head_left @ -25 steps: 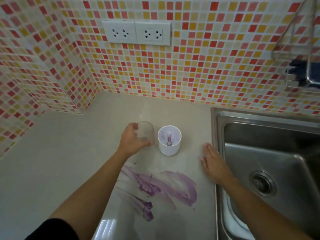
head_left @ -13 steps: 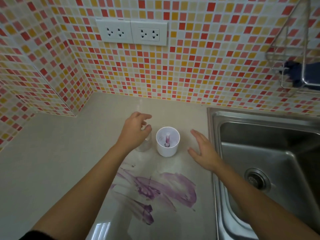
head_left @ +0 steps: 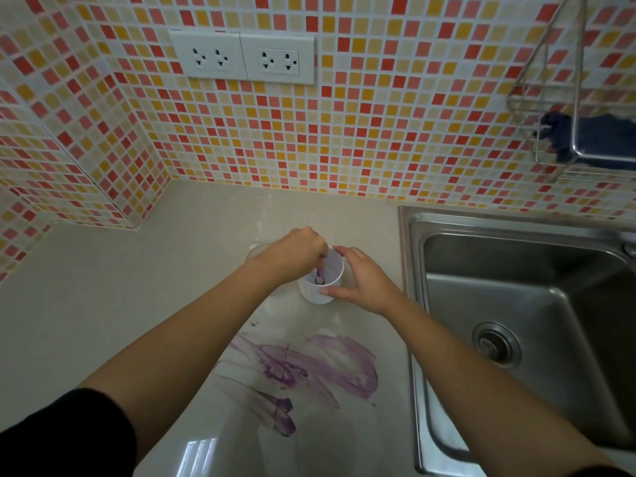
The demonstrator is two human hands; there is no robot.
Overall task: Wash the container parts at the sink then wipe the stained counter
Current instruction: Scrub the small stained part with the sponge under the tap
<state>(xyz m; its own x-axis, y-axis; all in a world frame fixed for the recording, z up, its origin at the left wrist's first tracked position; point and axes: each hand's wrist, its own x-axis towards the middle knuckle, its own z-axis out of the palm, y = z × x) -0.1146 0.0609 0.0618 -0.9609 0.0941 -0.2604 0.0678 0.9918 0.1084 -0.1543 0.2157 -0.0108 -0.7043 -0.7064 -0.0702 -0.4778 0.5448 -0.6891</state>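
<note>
Steadiness counts: your right hand [head_left: 361,282] grips the cup [head_left: 314,295], left hand [head_left: 292,253] pinches the stem [head_left: 320,276], so pull straight up.

the scene is lit softly and rather dimly, with muted colours and no hard shadows. a bright, window-like glare is reflected on the glossy counter [head_left: 198,452] near the lower edge. pale highlights are caught along the steel sink [head_left: 516,220] rim, while its basin is left dark. faint, diffuse shadows are cast beneath the forearms [head_left: 192,339] and beside the white cup [head_left: 316,295]. the grid of the tiled wall [head_left: 378,132] is bowed by wide-angle distortion toward the edges. the wire rack [head_left: 605,159] at upper right is slightly smeared; the centre is rendered sharp.
</note>
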